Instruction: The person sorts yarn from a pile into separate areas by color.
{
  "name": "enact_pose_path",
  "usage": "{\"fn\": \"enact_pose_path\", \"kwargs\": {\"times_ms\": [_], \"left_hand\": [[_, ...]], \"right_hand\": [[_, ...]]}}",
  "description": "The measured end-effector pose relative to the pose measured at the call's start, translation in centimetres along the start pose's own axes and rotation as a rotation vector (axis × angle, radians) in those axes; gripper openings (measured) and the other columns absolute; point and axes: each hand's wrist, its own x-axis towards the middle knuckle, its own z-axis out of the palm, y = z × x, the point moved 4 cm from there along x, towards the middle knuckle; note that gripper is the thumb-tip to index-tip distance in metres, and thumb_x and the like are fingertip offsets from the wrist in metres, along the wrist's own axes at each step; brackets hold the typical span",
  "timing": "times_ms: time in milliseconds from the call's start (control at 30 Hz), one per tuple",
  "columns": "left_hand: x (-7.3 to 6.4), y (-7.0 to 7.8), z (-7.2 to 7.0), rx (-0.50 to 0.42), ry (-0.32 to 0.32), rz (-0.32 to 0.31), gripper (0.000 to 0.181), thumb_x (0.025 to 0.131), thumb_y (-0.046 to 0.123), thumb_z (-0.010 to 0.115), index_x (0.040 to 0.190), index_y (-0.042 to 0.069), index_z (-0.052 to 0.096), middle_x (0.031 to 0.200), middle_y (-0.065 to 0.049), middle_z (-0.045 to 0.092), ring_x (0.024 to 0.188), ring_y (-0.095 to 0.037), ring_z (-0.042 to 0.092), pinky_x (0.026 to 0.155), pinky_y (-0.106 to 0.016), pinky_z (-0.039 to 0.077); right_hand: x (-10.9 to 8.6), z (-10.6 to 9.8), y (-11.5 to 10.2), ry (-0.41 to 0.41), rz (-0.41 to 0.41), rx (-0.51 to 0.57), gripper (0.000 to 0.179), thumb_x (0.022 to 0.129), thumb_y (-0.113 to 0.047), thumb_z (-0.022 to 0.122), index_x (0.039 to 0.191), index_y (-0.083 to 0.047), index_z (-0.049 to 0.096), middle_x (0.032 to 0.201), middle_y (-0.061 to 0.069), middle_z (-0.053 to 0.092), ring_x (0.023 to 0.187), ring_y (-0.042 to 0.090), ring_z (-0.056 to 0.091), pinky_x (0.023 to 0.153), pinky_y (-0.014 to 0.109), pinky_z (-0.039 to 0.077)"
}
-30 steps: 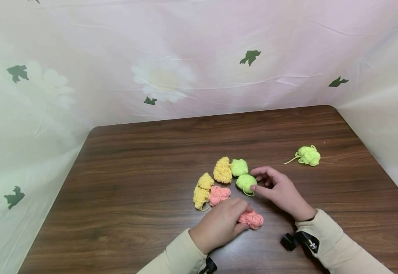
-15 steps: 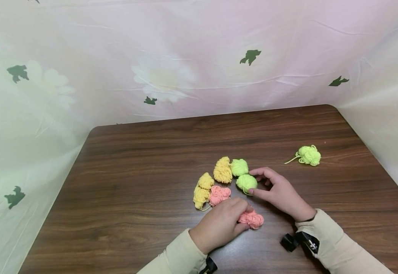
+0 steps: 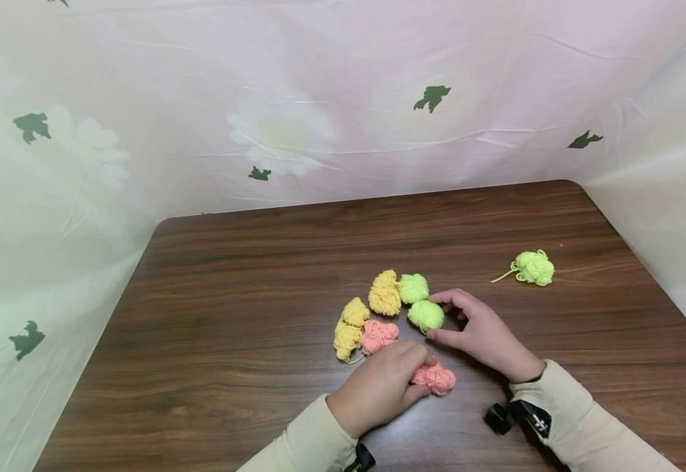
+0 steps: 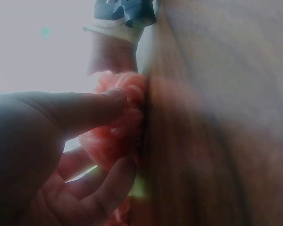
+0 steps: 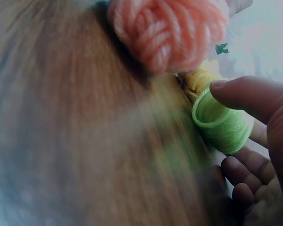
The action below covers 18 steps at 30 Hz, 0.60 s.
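Note:
On the brown table, my left hand [image 3: 381, 387] holds a pink yarn ball [image 3: 434, 378] between thumb and fingers. The left wrist view shows the thumb pressed across that same pink ball [image 4: 115, 136]. My right hand [image 3: 490, 334] has its thumb and fingers around the near side of a green yarn ball [image 3: 425, 316]; the right wrist view shows the thumb at a loose loop of the green ball [image 5: 228, 129]. A second green ball [image 3: 413, 288] sits just behind it. Another pink ball [image 3: 379, 336] lies beyond the left hand, partly hidden by it.
Left of the green pair is a larger yellow yarn ball [image 3: 384, 293]. Two small yellow bundles, one farther back [image 3: 356, 311] and one nearer [image 3: 347, 339], adjoin the far pink ball. A lone green ball [image 3: 534, 268] with a loose tail lies at the right. Patterned cloth [image 3: 343, 98] surrounds the table.
My right thumb has slid slightly left and toward me along the green ball's lower edge, and its fingertips have come in closer. The left hand and pink ball stay put.

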Motion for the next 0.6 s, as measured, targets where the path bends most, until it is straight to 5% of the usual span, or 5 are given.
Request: {"fn": "enact_pose_path", "kwargs": {"times_ms": [600], "left_hand": [[0.05,-0.01,0.06,-0.014,-0.012,-0.016,0.031,0.090,0.029,0.076,0.114,0.018,0.060,0.109,0.009,0.065,0.101,-0.002,0.060,0.088,-0.017,0.047]], "right_hand": [[-0.09,-0.12,-0.41,0.030,-0.018,-0.026,0.048,0.078,-0.011,0.086,0.121,-0.013,0.066,0.104,-0.004,0.065,0.092,0.014,0.058,0.076,0.026,0.048]]}}
